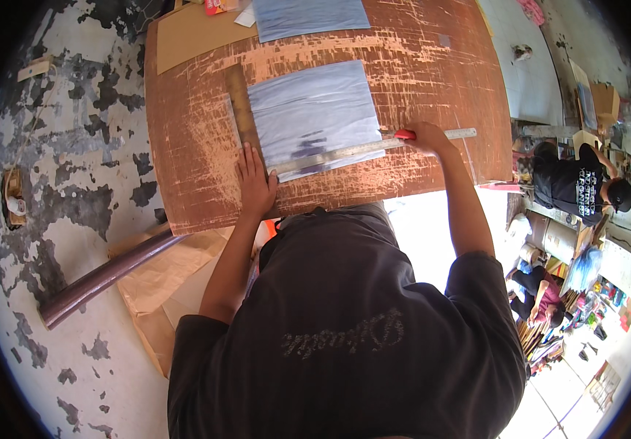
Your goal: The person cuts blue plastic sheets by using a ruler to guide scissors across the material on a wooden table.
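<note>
Head view suggests a straight cut in hand: left hand (257, 192), fingers spread flat, at one end of the metal ruler (330, 156); right hand (428, 137), fingers closed round a red cutter (405, 134); grey-blue sheet (314, 106) under the ruler on the worktop (440, 80), next needing steady pressure.

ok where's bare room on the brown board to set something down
Widest: the brown board beyond the right hand, between the middle sheet and the board's right edge. Narrower: between the brown strip and the board's left edge. Crowded: around the sheet's lower edge, with the metal ruler, red tool and left hand.
</note>
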{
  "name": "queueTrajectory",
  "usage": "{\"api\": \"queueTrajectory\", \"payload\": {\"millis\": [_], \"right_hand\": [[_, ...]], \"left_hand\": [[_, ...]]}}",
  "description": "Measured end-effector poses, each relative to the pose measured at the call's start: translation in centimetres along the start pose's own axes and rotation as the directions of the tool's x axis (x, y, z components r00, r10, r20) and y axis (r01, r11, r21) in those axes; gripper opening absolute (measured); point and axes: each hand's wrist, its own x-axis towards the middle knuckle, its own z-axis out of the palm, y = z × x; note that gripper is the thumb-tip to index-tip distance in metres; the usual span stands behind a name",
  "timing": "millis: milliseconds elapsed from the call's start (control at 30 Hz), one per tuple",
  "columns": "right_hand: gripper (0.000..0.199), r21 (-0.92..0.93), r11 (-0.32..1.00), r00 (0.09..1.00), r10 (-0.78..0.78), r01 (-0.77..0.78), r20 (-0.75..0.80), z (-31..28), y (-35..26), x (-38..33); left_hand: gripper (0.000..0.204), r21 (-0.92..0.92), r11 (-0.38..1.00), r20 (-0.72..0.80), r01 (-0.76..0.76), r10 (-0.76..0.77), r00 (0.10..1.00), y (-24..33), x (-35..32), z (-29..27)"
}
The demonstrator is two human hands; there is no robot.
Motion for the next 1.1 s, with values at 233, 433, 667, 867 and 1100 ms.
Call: {"api": "queueTrajectory", "payload": {"millis": [233,433,667,867,1100], "right_hand": [[0.032,0.009,1.000,1.000,0.007,-0.007,0.024,-0.4,-0.1,0.3],[0.032,-0.004,1.000,0.999,0.025,-0.024,0.028,-0.4,0.2,0.5],[0.034,-0.023,1.000,0.999,0.019,-0.018,0.048,-0.6,0.2,0.5],[0.033,-0.004,1.000,0.998,0.024,-0.024,0.050,-0.5,0.5,0.5],[0.030,0.005,1.000,0.999,0.011,-0.011,0.043,-1.1,-0.2,0.2]], "left_hand": [[0.081,0.020,1.000,0.008,0.011,-0.011,1.000,0.0,-0.1,0.1],[0.080,0.050,0.998,0.028,0.027,-0.028,0.999,0.6,-0.1,-0.1],[0.080,0.035,0.999,0.016,-0.002,0.002,1.000,0.5,0.1,-0.1],[0.080,0.028,1.000,0.045,0.010,-0.011,0.999,0.6,0.1,0.0],[0.080,0.013,1.000,0.053,0.023,-0.023,0.998,0.7,0.1,0.0]]}}
